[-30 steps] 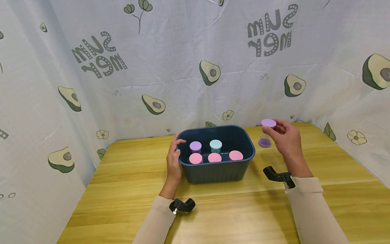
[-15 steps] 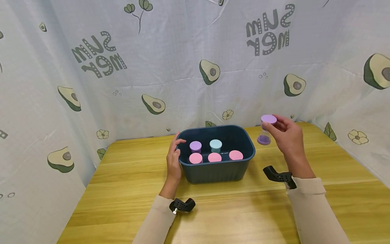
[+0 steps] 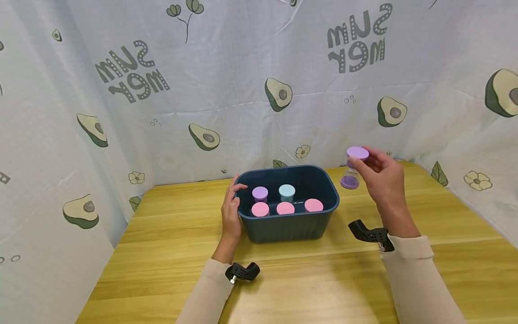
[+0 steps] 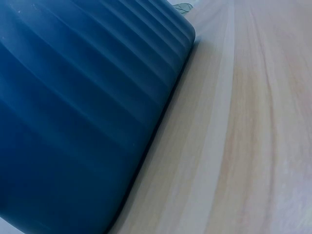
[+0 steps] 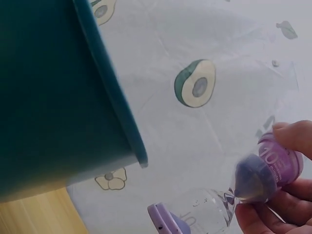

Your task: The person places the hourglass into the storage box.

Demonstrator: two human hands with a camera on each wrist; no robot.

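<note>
We record a purple-capped clear plastic sand timer (image 3: 353,168), upright and lifted off the yellow wooden table (image 3: 170,252), pinched at its top cap by the fingers of our right hand (image 3: 380,177); it hangs just right of the dark blue ribbed plastic bin (image 3: 283,225), above rim height. Our left hand (image 3: 231,211) rests against the bin's left wall, fingers loosely curved over the rim. In the bin stand five timers: three pink-capped (image 3: 285,208), one purple-capped (image 3: 260,193), one pale blue-capped (image 3: 286,191).
</note>
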